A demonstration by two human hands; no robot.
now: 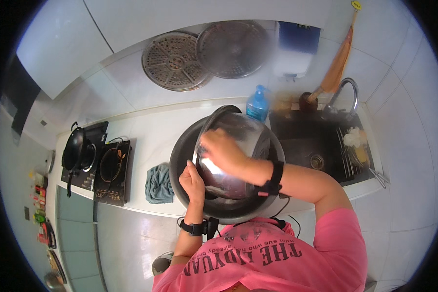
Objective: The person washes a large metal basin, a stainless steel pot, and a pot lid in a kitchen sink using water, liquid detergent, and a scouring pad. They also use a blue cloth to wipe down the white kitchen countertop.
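A large shiny steel vessel, perhaps a pot or bowl, is tilted inside a wide dark grey basin. My left hand grips its left rim, with the thumb pointing up along the edge. Across the vessel reaches my right arm; my right hand is at the vessel's upper left, blurred, with fingers bent over or against the metal near the rim. Whether anything is in those fingers cannot be made out. Part of the vessel's surface is hidden by the right forearm.
A teal cloth lies left of the basin. Behind stands a blue pump bottle. To the right are a dark sink and faucet. Farther left sit an induction cooktop and a black wok. Steamer plates lean against the wall.
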